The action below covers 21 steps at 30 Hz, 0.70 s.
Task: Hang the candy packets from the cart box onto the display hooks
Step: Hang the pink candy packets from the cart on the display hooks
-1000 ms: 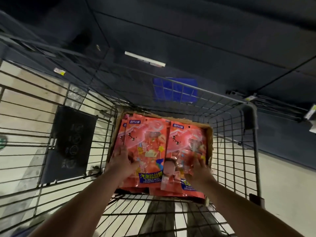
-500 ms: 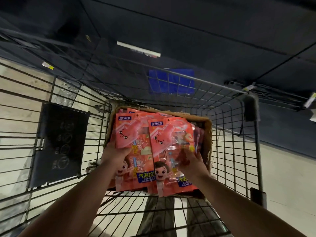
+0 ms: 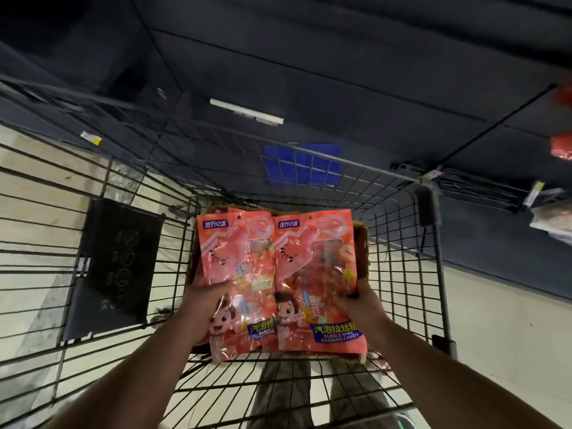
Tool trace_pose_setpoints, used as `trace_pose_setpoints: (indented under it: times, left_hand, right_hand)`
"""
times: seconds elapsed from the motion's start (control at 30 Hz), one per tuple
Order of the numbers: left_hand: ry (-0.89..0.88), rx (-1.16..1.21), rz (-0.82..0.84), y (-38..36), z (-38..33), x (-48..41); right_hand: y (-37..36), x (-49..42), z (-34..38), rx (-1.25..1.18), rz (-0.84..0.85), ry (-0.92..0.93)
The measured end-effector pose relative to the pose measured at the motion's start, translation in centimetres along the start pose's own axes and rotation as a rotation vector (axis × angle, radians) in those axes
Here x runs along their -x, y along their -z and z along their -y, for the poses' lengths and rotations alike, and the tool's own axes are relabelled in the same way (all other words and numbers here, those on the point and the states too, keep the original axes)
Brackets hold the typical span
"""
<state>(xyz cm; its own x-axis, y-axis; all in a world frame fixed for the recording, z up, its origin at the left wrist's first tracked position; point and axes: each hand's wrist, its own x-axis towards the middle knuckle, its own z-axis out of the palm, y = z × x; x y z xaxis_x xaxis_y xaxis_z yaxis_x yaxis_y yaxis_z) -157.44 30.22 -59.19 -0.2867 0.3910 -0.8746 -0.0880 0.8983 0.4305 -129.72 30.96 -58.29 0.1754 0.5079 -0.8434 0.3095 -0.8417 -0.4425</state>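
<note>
Two pink-red candy packets are held up side by side over the cardboard box in the wire cart. My left hand grips the left packet at its lower left edge, thumb across the front. My right hand grips the right packet at its lower right edge. Each packet has a small hang hole near the top. The box is mostly hidden behind the packets. Display hooks with price tags stick out of the dark wall at the right.
The wire cart surrounds the box, with a black sign panel on its left side. A blue basket lies beyond the cart's far end. Red packets hang at the far right edge. Legs show below the cart floor.
Both hands have lifted the two packets up out of the box and toward me; they now stand upright side by side. The view has tilted slightly.
</note>
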Motion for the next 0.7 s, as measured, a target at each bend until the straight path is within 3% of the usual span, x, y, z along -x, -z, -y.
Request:
trace_pose_setpoints:
  times: [0.23, 0.5, 0.7]
  left_hand:
    - [-0.157, 0.042, 0.039, -0.9, -3.4, 4.8]
    - [-0.373, 0.044, 0.145, -5.7, -9.1, 10.0]
    - [-0.559, 0.009, 0.325, -11.8, -11.4, 15.6]
  right_hand:
    - [4.3, 4.5, 2.7, -0.208, 0.008, 0.115]
    - [11.1, 10.2, 3.2, -0.435, -0.149, 0.212]
    - [17.1, 14.4, 0.1, -0.560, -0.288, 0.284]
